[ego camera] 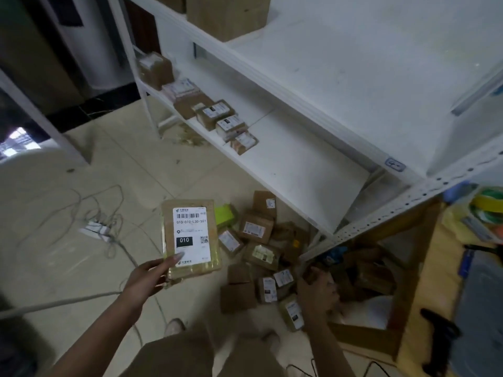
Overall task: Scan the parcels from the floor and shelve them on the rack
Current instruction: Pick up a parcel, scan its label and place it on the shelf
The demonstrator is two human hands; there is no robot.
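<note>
My left hand [148, 278] holds up a flat brown parcel [190, 235] by its lower left corner, white barcode label facing me. Right of it, a pile of small cardboard parcels [258, 254] lies on the tiled floor beside the white rack's corner post [381, 213]. My right hand [318, 292] is low over the right edge of the pile, fingers curled in shadow; what it holds, if anything, is unclear. The rack's lower shelf [299, 164] carries a row of several labelled parcels [217, 115] at its far left end.
The upper shelf [353, 63] bears a large carton [226, 14] at the back. A power strip [95, 229] with loose cables lies on the floor at left. An open cardboard box [381, 336] stands under the rack corner, right of my feet.
</note>
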